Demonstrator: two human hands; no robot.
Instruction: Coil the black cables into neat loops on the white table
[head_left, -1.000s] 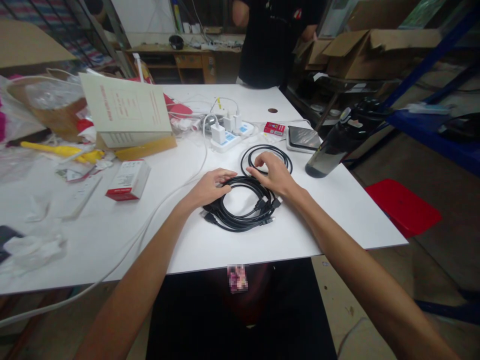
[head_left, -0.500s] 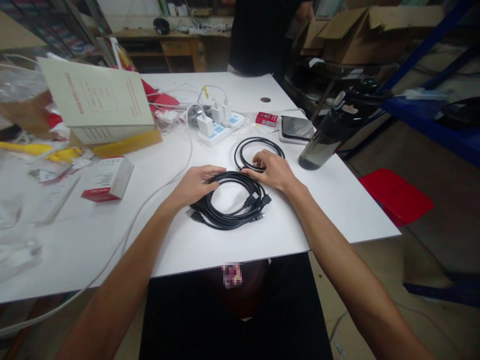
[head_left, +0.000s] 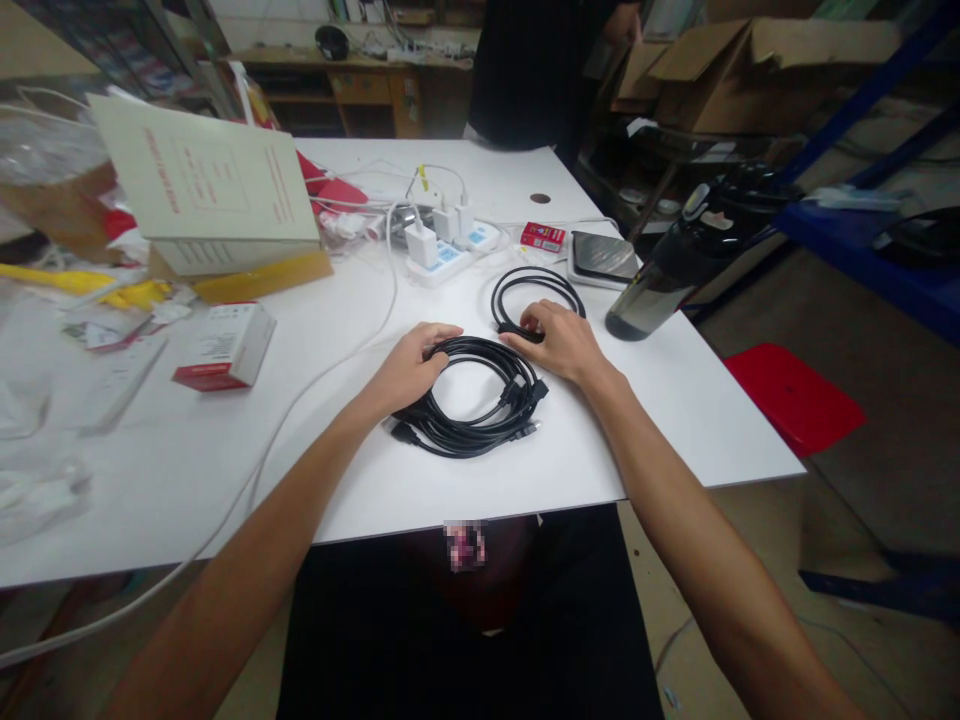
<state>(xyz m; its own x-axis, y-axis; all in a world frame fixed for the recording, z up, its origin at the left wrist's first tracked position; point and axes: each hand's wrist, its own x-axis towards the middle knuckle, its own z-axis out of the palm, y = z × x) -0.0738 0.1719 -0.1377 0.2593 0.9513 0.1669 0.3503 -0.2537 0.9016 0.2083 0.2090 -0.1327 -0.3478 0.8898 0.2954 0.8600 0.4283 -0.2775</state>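
Observation:
A thick coil of black cables point(head_left: 450, 447) lies flat near the table's front edge, with several plug ends showing on its right side and lower left. My left hand point(head_left: 414, 368) is closed around the upper left of this coil, thumb on top. Behind it and to the right is a smaller, thinner black cable coil point(head_left: 537, 270). My right hand point(head_left: 559, 340) has its thumb and curled fingers around the near side of the smaller coil. Part of that coil is hidden under the fingers.
A white power strip point(head_left: 442, 265) with chargers stands behind the coils. Farther right are a small red box point(head_left: 543, 237), a flat dark device point(head_left: 604, 256) and a tall dark bottle point(head_left: 660, 270). On the left are a white-and-red box point(head_left: 229, 345) and an open carton point(head_left: 210, 190). A person point(head_left: 525, 80) stands beyond.
My right hand has shifted the smaller coil slightly to the right, away from the thick coil. My left hand stays on the thick coil. The whole view has turned a little.

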